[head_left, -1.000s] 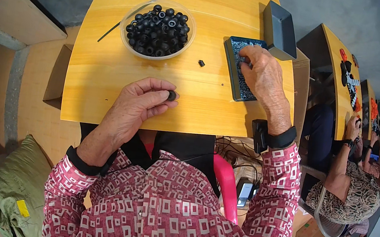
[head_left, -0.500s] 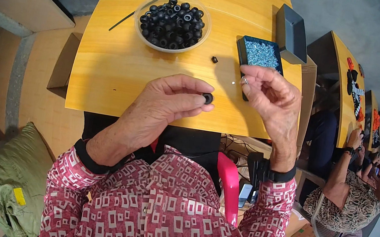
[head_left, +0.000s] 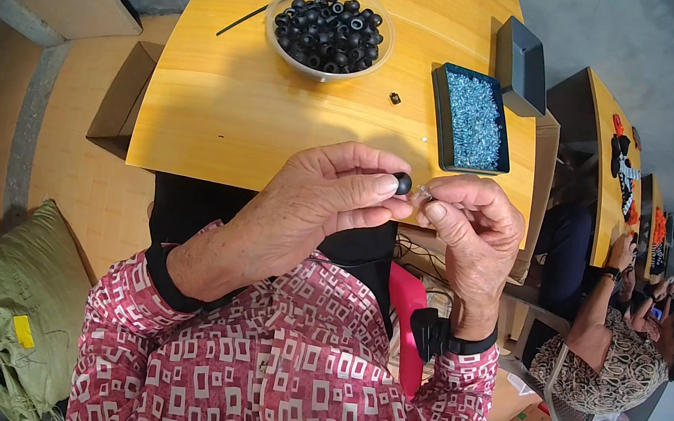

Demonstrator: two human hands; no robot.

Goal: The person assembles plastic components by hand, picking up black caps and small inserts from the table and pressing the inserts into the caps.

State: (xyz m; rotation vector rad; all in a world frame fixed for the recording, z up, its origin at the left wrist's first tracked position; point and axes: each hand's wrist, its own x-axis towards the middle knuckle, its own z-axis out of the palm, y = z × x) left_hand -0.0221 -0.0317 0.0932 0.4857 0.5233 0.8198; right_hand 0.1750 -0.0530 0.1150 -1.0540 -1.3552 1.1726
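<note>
Fingers of the left hand [head_left: 304,196] are closed on a black bead [head_left: 403,184]; just beside it, a tiny clear piece [head_left: 422,195] is pinched by the right hand [head_left: 476,229]. Farther along the table [head_left: 221,102], a tray [head_left: 439,116] is filled with pale-blue bits [head_left: 475,118]. By a bowl [head_left: 317,74] of black beads [head_left: 330,35], a thin stick [head_left: 244,19] is partly hidden. Since the earlier frame, the right hand has been brought off the tray's edge to the bead.

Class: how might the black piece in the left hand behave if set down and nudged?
The black piece would probably roll, given its rounded side. It may be light for its size, since similar pieces in the bowl show openings.
</note>
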